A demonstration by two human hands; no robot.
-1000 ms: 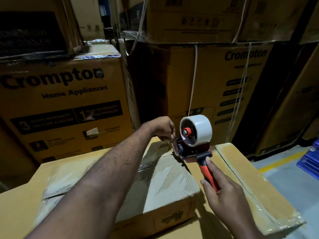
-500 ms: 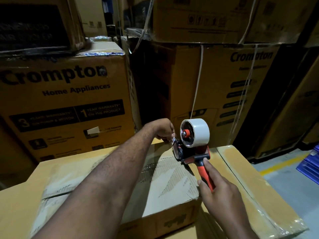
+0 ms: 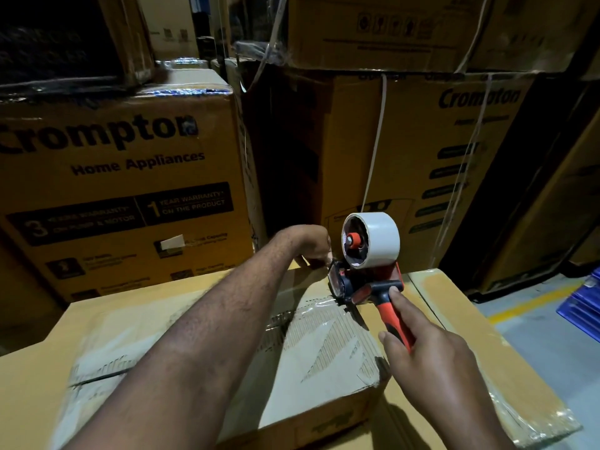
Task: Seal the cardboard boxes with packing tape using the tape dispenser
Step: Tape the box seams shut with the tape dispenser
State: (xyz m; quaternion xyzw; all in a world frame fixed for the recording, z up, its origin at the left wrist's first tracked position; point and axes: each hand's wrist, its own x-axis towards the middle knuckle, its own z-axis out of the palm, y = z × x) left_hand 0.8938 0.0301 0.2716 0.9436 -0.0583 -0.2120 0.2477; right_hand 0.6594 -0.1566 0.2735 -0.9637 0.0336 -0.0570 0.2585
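Observation:
A red and black tape dispenser (image 3: 363,287) with a white tape roll (image 3: 376,238) stands on the far end of a small cardboard box (image 3: 324,358). My right hand (image 3: 431,362) grips its red handle, index finger stretched along it. My left hand (image 3: 311,246) reaches over the box's far edge and pinches the tape end just left of the dispenser's front; its fingertips are partly hidden. The small box lies on a larger flat cardboard box (image 3: 470,326) with glossy tape on it.
Tall stacked Crompton cartons stand close behind, one at the left (image 3: 123,177) and one at the right (image 3: 431,170), with white straps. Grey floor with a yellow line (image 3: 526,303) and a blue crate (image 3: 584,306) lie to the right.
The dispenser has tipped slightly lower and nearer the box top at the far edge. My left hand stays at its front, and my right hand slid a little up the handle.

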